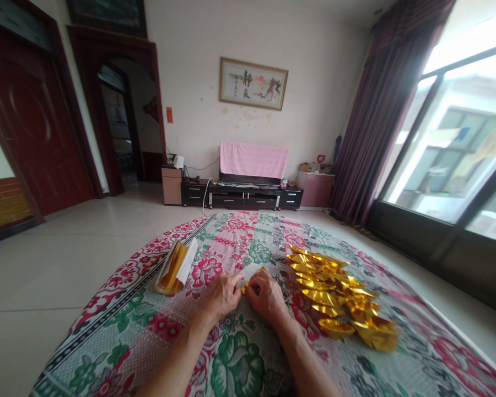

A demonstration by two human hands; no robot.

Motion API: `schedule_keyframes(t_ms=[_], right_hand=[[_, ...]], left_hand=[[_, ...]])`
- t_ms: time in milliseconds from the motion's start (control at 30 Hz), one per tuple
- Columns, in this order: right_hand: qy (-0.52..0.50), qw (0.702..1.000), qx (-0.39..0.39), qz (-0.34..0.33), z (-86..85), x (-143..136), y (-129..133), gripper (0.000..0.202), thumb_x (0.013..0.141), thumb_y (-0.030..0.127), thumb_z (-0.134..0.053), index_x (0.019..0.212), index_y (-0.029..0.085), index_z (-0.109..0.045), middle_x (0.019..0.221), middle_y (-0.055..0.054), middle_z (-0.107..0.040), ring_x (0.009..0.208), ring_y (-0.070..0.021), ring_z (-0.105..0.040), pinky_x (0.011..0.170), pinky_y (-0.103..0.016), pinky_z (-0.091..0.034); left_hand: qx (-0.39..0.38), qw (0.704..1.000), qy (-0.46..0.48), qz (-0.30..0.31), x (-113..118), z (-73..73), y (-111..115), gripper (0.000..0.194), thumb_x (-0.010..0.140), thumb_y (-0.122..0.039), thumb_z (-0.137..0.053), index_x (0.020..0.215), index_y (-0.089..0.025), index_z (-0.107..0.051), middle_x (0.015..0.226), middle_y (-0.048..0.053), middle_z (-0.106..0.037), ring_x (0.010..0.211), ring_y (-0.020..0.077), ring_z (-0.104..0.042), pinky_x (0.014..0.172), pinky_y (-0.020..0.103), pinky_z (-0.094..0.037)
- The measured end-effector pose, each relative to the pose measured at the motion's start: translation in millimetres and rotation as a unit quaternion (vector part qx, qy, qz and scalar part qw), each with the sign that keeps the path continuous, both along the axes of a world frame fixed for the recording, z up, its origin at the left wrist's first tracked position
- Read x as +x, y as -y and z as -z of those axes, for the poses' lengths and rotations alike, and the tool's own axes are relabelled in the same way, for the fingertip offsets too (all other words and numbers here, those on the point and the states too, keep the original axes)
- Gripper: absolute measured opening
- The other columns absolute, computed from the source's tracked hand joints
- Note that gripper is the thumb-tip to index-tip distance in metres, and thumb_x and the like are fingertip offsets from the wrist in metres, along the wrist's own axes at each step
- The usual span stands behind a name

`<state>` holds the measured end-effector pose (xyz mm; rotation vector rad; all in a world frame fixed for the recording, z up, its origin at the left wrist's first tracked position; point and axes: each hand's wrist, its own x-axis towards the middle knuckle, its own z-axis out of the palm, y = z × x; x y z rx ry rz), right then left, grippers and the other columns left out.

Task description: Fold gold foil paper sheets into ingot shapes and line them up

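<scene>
A small sheet of paper point(252, 271), white on one face with gold showing at its edge, is between my hands over the middle of the table. My left hand point(223, 295) pinches its left side with bent fingers. On its right side, my right hand point(267, 295) is closed around the gold part, and its fingertips are partly hidden. Left of my hands lies a stack of gold and white sheets point(176, 267). Several folded gold paper boat shapes point(334, 286) sit in overlapping rows to the right.
A flowered cloth point(237, 361) covers the round table. Beyond it stand a low black cabinet point(243, 199) and a screen under a pink cloth point(254, 160). Dark curtains point(367, 121) hang beside the window at the right.
</scene>
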<state>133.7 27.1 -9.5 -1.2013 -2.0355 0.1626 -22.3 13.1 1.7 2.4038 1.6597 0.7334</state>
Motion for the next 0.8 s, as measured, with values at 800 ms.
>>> schedule_keyframes(t_ms=[800], right_hand=[[0.021,0.998,-0.036,0.036,-3.1,-2.6,-1.4,0.015,0.074,0.016,-0.052,0.059,0.016,-0.058,0.069,-0.002,-0.059,0.065,-0.0100,-0.052,0.061,-0.017,-0.034]], left_hand=[[-0.016,1.000,0.005,-0.008,0.9,-7.3,2.1,0.028,0.082,-0.016,-0.042,0.100,-0.021,-0.063,0.091,0.004,-0.067,0.086,0.0160,-0.059,0.078,0.024,-0.040]])
